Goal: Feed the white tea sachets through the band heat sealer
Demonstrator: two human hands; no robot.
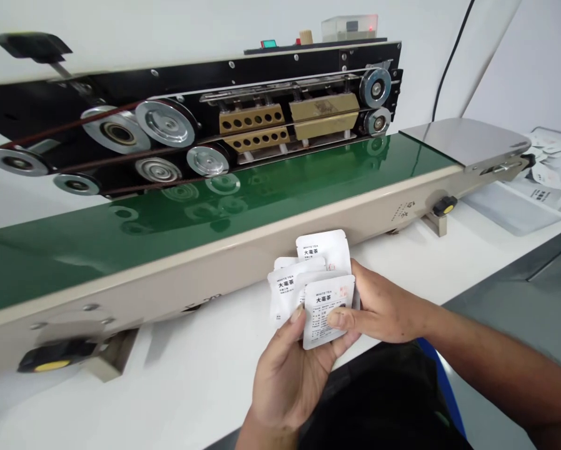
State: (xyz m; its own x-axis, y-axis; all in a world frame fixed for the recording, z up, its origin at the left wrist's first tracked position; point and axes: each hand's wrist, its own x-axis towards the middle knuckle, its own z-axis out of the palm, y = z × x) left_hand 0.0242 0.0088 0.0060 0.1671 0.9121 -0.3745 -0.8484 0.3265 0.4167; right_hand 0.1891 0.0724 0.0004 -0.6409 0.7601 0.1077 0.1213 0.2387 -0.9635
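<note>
1. A fanned bunch of white tea sachets [311,281], printed in black, sits between both hands, above the white table [191,362] and just short of the machine's front edge.
2. The left hand [285,375] cups the bunch from below, its thumb [297,314] pressed on the front sachet. The right hand [383,306] grips from the side, its fingers closed narrowly on the sachets.
3. Just beyond, a strip of table separates the hands from the beige body of a band sealer [168,287] (its pulleys and brass blocks are exposed), with a green conveyor belt [97,250] along the top.
4. Far right, past a steel plate [463,140], more sachets [547,147] lie beside a translucent sheet [510,209].
</note>
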